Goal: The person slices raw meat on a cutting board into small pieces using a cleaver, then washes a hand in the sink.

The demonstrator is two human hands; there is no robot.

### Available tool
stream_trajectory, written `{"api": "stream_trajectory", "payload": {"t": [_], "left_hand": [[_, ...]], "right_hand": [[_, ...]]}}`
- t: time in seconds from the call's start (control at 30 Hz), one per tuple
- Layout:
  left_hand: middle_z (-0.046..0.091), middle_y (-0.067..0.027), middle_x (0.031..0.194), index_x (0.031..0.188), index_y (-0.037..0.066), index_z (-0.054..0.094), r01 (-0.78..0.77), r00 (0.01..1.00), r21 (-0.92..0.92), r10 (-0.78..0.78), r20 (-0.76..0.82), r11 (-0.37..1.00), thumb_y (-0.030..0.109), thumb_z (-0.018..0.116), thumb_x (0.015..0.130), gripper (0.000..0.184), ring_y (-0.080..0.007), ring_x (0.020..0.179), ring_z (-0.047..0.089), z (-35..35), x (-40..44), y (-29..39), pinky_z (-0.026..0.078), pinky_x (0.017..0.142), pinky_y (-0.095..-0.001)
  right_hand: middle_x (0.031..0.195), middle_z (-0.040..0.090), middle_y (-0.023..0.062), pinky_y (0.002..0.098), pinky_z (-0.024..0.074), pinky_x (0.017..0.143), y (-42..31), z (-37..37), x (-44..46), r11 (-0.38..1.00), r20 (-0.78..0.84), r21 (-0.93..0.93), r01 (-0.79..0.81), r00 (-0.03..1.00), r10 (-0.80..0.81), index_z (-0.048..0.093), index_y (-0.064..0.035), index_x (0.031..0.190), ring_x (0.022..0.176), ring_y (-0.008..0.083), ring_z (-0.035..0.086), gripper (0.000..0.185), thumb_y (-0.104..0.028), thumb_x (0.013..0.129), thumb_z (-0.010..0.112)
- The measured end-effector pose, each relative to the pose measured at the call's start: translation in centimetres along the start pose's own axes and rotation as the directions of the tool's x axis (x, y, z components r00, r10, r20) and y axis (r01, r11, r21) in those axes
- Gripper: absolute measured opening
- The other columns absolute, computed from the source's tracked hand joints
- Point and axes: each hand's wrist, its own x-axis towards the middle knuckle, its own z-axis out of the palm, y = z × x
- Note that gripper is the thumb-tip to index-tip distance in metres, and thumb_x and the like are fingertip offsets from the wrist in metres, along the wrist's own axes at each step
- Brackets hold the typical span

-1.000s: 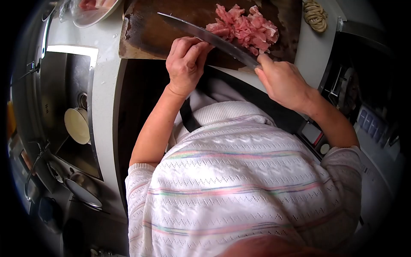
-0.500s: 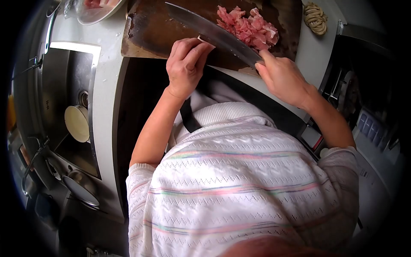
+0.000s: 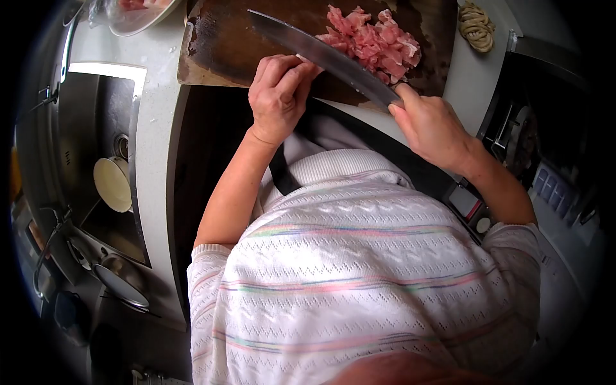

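My right hand point(image 3: 436, 128) is closed round the handle of a large kitchen knife point(image 3: 327, 56). Its long blade slants up and left over the wooden cutting board point(image 3: 224, 45). At the board's near edge, my left hand point(image 3: 279, 93) has its fingers bent together on a small piece of meat point(image 3: 307, 61), mostly hidden by the fingers and right beside the blade. Beyond the blade lies a pile of sliced pink meat point(image 3: 378, 45) on the board.
A sink point(image 3: 96, 96) with a pale pot point(image 3: 113, 185) in it is at the left. A white bowl point(image 3: 144, 25) with bagged meat stands at the upper left. Coiled rope-like strands point(image 3: 476, 27) lie right of the board. A pan lid point(image 3: 122, 285) rests at lower left.
My right hand and the knife handle have moved slightly right and down. The blade now covers more of the space beside my left fingers, which stay nearly in place.
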Motion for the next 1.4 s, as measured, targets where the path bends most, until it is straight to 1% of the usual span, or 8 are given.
{"api": "stream_trajectory", "payload": {"t": [0.4, 0.5, 0.8, 0.9, 0.97, 1.0, 1.13, 1.4], "left_hand": [[0.061, -0.0064, 0.082, 0.084, 0.006, 0.068, -0.004, 1.0, -0.021, 0.004, 0.01, 1.0, -0.001, 0.076, 0.067, 0.02, -0.0232, 0.075, 0.059, 0.0, 0.0, -0.4, 0.048, 0.064, -0.031], [0.061, -0.0061, 0.082, 0.085, 0.006, 0.068, -0.004, 1.0, -0.02, 0.004, 0.012, 1.0, -0.001, 0.076, 0.067, 0.021, -0.0229, 0.075, 0.058, 0.1, -0.1, -0.4, 0.048, 0.064, -0.0309], [0.061, -0.0058, 0.082, 0.085, 0.006, 0.067, -0.002, 1.0, -0.018, 0.002, 0.014, 1.0, -0.001, 0.076, 0.067, 0.022, -0.0228, 0.075, 0.059, 0.1, -0.1, -0.4, 0.048, 0.064, -0.0305], [0.06, -0.0052, 0.081, 0.082, 0.006, 0.066, -0.01, 1.0, -0.004, 0.01, -0.005, 1.0, -0.001, 0.076, 0.065, 0.02, -0.023, 0.075, 0.059, 0.2, -0.2, -0.4, 0.048, 0.064, -0.0307], [0.06, -0.0049, 0.08, 0.08, 0.006, 0.066, -0.021, 1.0, -0.001, 0.021, -0.015, 1.0, 0.0, 0.075, 0.064, 0.02, -0.0231, 0.076, 0.059, 0.5, 0.0, -0.4, 0.048, 0.063, -0.0307], [0.06, -0.0049, 0.08, 0.08, 0.006, 0.066, -0.02, 1.0, 0.005, 0.021, -0.012, 1.0, 0.0, 0.075, 0.064, 0.02, -0.0231, 0.076, 0.059, 0.5, 0.0, -0.5, 0.048, 0.063, -0.0307], [0.061, -0.0059, 0.083, 0.083, 0.006, 0.067, -0.025, 1.0, 0.003, 0.025, 0.007, 1.0, 0.0, 0.076, 0.067, 0.02, -0.023, 0.076, 0.059, 0.1, -0.1, -0.3, 0.048, 0.064, -0.0307], [0.062, -0.0057, 0.083, 0.086, 0.006, 0.068, 0.006, 1.0, -0.021, -0.006, 0.01, 1.0, -0.002, 0.075, 0.067, 0.022, -0.0224, 0.076, 0.058, -0.5, -0.1, 0.2, 0.048, 0.065, -0.0307]], "right_hand": [[0.059, 0.056, 0.0181, 0.0457, 0.0447, 0.055, 0.4, -0.2, -0.4, 0.999, 0.024, -0.022, -0.038, 0.999, 0.038, 0.045, 0.0009, 0.085, 0.059, 0.0374, 0.059, 0.014, -0.01, 0.089, 0.053], [0.058, 0.055, 0.0174, 0.0448, 0.0445, 0.053, 0.3, 0.1, -0.4, 0.999, -0.023, -0.021, 0.028, 0.999, -0.029, 0.045, 0.0008, 0.086, 0.058, 0.0369, 0.058, 0.014, -0.01, 0.089, 0.053], [0.058, 0.056, 0.0179, 0.046, 0.0457, 0.055, -0.2, -0.6, -0.6, 0.998, 0.036, -0.056, -0.008, 0.999, 0.01, 0.044, 0.0011, 0.085, 0.058, 0.0379, 0.059, 0.014, -0.01, 0.089, 0.053], [0.059, 0.057, 0.019, 0.048, 0.046, 0.056, -0.4, 1.3, 1.0, 0.999, -0.027, -0.046, 0.026, 0.999, -0.027, 0.044, 0.0013, 0.085, 0.058, 0.0396, 0.059, 0.014, -0.01, 0.089, 0.051], [0.06, 0.058, 0.02, 0.0488, 0.0464, 0.058, -0.8, 2.8, 3.9, 0.992, -0.028, -0.119, 0.04, 0.999, -0.044, 0.045, 0.0011, 0.083, 0.059, 0.0406, 0.059, 0.014, -0.011, 0.089, 0.05], [0.06, 0.056, 0.0198, 0.0474, 0.0439, 0.054, -0.9, 2.7, 3.9, 0.985, -0.054, -0.163, 0.062, 0.996, -0.072, 0.046, 0.0018, 0.091, 0.059, 0.0399, 0.058, 0.016, -0.012, 0.09, 0.053], [0.061, 0.055, 0.0208, 0.0457, 0.0426, 0.054, 0.5, 1.9, 2.3, 0.999, -0.048, -0.002, 0.039, 0.998, -0.039, 0.046, 0.0029, 0.091, 0.059, 0.0401, 0.057, 0.016, -0.011, 0.09, 0.054], [0.061, 0.057, 0.019, 0.0461, 0.0446, 0.057, 0.0, 0.5, 0.2, 1.0, -0.052, 0.01, 0.02, 0.998, -0.019, 0.044, 0.0014, 0.085, 0.061, 0.0383, 0.059, 0.016, -0.012, 0.09, 0.052]]}}
